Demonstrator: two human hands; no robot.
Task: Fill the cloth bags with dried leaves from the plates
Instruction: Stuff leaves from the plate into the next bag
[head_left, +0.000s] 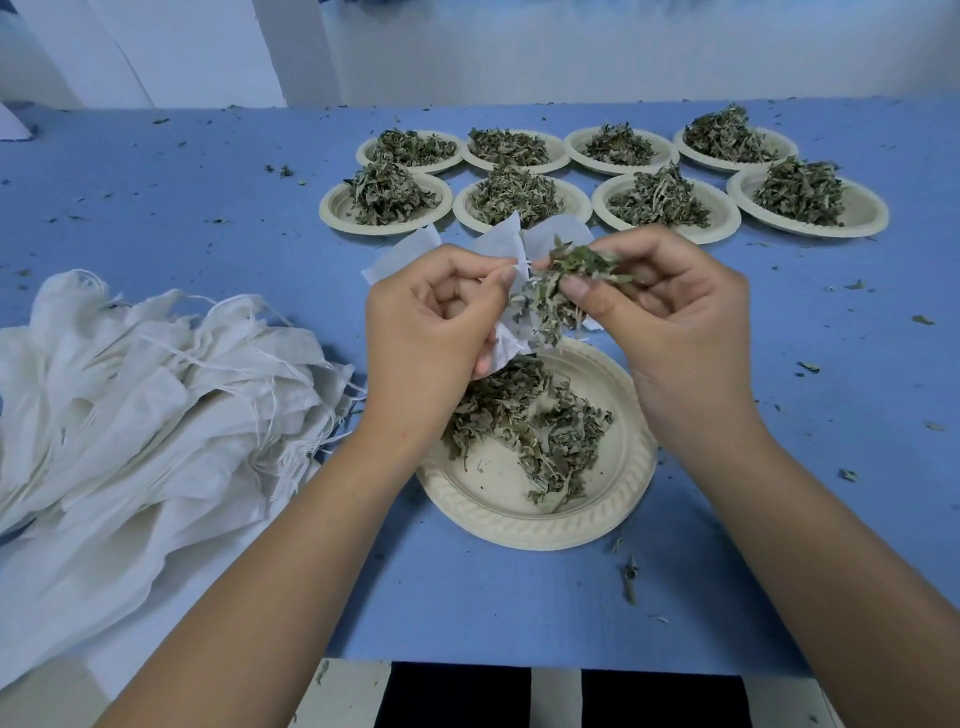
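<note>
With the left hand (431, 317) pinching the white bag (501, 244) open at its mouth above the near plate (519, 530), push the clump of dried leaves (571, 273) pinched in the right hand (675, 322) fully inside before releasing, so spills land on the plate.

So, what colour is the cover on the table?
The table cover is plain blue, seen in the head view.

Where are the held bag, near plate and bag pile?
held bag (500, 243): head view, upper flap.
near plate (524, 531): head view, front rim.
bag pile (156, 395): head view, middle of heap.
</note>
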